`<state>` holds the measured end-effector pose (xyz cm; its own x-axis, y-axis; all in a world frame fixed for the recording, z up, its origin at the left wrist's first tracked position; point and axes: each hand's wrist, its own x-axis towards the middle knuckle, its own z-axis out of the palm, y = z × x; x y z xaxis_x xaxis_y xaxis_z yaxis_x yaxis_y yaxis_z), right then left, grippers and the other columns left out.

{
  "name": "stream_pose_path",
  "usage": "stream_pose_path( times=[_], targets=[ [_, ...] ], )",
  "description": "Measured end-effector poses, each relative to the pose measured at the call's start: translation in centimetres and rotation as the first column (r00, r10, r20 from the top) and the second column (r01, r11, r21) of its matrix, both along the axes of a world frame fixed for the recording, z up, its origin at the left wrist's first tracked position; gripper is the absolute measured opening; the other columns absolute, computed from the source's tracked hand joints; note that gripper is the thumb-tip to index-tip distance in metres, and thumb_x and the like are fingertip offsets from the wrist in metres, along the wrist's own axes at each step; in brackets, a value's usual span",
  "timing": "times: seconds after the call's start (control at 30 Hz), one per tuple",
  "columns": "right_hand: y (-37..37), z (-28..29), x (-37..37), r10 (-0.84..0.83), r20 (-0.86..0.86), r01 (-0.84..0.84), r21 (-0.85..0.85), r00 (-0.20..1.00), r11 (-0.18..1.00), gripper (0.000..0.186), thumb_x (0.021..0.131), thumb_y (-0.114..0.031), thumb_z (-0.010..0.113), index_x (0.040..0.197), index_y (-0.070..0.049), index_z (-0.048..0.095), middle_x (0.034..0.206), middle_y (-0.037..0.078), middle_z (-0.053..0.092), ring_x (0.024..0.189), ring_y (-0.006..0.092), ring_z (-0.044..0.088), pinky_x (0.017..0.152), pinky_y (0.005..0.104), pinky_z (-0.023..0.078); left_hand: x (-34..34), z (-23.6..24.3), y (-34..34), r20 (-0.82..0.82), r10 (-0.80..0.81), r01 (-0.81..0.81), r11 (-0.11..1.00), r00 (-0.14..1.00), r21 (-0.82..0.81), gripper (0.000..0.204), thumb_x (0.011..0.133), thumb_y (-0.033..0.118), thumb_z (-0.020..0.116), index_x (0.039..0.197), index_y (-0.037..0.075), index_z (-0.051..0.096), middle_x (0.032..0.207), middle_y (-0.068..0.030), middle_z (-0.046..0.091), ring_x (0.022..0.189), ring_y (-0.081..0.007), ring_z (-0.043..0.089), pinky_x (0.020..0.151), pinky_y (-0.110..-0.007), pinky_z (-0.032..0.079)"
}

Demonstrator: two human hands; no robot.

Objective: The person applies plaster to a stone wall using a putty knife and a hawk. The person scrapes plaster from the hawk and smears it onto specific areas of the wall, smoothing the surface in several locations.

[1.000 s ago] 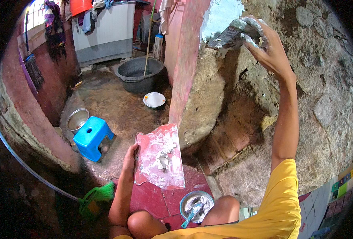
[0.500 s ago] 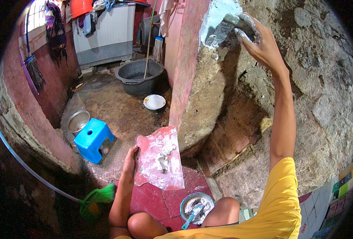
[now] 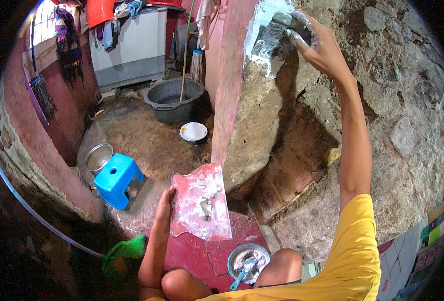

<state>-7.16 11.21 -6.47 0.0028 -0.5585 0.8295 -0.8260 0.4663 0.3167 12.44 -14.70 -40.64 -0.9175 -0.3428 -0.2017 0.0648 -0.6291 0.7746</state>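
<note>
My right hand (image 3: 318, 44) is raised to the rough wall, its fingers smeared with white and curled round a flat grey scraper (image 3: 273, 41). The scraper's broad face lies against a wet white plaster patch (image 3: 256, 31) at the wall's corner; my fingers partly cover its upper end. Down in front of me, my left hand (image 3: 166, 198) grips the left edge of a red board (image 3: 191, 220), which is streaked with white and carries a small heap of plaster (image 3: 205, 204). Near my right knee stands a bowl (image 3: 230, 258) of white paste with a blue-handled putty knife (image 3: 241, 275) in it.
A broken hollow (image 3: 297, 160) opens in the wall below my right hand. Ahead on the floor are a blue stool (image 3: 116, 173), a metal bowl (image 3: 99, 156), a white plate (image 3: 194, 131) and a large dark tub (image 3: 174, 110). A green broom (image 3: 129, 249) lies at lower left.
A white streak of plaster now shows below the scraper, where the patch's lower edge was greyer. The view has shifted slightly; my left hand keeps its hold on the board.
</note>
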Motion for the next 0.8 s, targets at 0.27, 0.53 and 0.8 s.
stream_pose_path(
  times=[0.27,0.53,0.8],
  targets=[
    [0.3,1.0,0.1,-0.003,0.067,0.003,-0.004,0.998,1.0,0.045,0.075,-0.015,0.051,0.118,-0.006,0.04,0.092,0.014,0.055,0.079,0.021,0.054,0.073,0.034,0.044,-0.1,-0.7,-0.3,-0.004,0.003,-0.004,0.999,1.0,-0.042,0.026,0.077,0.027,0.049,0.083,0.002,0.056,0.082,-0.0028,0.055,0.075,-0.0129,0.05,0.073,-0.025,0.038],
    [1.4,1.5,-1.1,-0.066,0.156,0.077,-0.066,0.986,0.995,0.045,0.075,-0.017,0.053,0.117,-0.007,0.041,0.096,0.014,0.055,0.083,0.0226,0.054,0.075,0.0354,0.043,0.1,-0.6,-0.3,0.039,0.008,-0.007,1.0,0.999,-0.03,0.024,0.077,0.026,0.048,0.081,0.004,0.055,0.078,-0.0023,0.055,0.068,-0.0128,0.05,0.066,-0.025,0.039],
    [3.5,2.1,-2.4,0.063,0.266,0.021,-0.3,0.962,0.954,0.039,0.075,-0.017,0.055,0.11,-0.002,0.045,0.1,0.011,0.054,0.089,0.0187,0.051,0.079,0.0287,0.039,0.0,-0.4,-0.3,0.003,0.023,-0.023,1.0,1.0,-0.013,0.024,0.077,0.025,0.049,0.079,0.003,0.056,0.077,-0.0018,0.055,0.068,-0.0121,0.05,0.066,-0.024,0.039]
  ],
)
